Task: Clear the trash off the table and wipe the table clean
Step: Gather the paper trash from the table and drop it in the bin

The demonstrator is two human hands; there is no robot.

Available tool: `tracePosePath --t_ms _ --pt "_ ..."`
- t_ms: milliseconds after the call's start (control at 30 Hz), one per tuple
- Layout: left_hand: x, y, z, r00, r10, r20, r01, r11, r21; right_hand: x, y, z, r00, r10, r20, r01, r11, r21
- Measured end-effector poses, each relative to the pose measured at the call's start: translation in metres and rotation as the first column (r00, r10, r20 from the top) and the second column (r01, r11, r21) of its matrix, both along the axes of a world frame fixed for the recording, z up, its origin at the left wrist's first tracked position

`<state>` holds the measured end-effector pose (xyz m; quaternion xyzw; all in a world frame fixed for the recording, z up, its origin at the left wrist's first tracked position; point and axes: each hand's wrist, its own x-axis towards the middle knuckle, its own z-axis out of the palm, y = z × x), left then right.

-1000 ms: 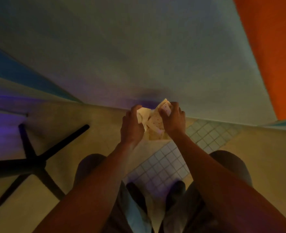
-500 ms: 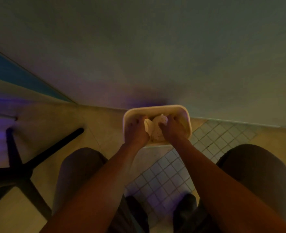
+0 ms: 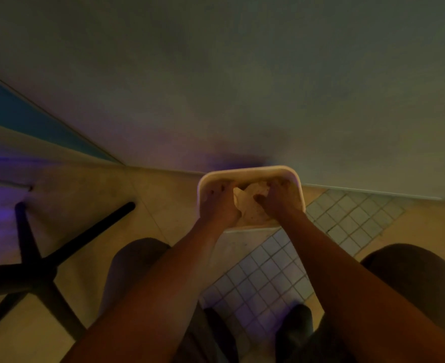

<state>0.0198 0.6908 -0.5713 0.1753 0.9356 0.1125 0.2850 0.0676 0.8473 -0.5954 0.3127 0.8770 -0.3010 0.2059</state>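
Note:
A pale rectangular trash bin [image 3: 247,172] stands on the floor against a wall, seen from above. Crumpled paper trash [image 3: 250,203] lies inside it. My left hand [image 3: 220,205] and my right hand [image 3: 276,201] are both down inside the bin's mouth, fingers curled against the paper from either side. The light is dim, so the exact grip is hard to read.
A black cross-shaped table base [image 3: 33,263] stands on the floor at the left. A grey wall [image 3: 242,87] rises behind the bin. My knees [image 3: 137,258] flank a patch of small white floor tiles [image 3: 263,279].
A second ago both hands held the paper above the floor with no bin in view. The view shifted, the bin appeared, and the hands pushed the paper down into it.

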Motion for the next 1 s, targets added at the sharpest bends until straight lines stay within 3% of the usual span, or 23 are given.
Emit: tracePosePath --t_ms 133,300,667,1000 --pt "0.008 -0.009 0.05 0.998 0.045 0.047 -0.047 0.998 0.034 0.008 0.005 0.044 1.0 0.019 0.0 -0.019 0.999 0.043" --pt "0.03 -0.024 0.141 0.993 0.057 0.1 -0.06 0.998 0.029 0.019 0.002 0.137 0.997 0.04 -0.067 -0.043 0.998 -0.044" --pt "0.082 -0.063 0.374 0.989 0.12 0.085 -0.131 0.98 0.148 0.062 -0.029 0.376 0.981 0.152 -0.123 -0.167 0.978 -0.125" --pt "0.119 -0.11 0.561 0.961 0.277 0.008 -0.269 0.925 0.267 0.099 -0.065 0.567 0.939 0.095 -0.33 -0.174 0.96 -0.22"
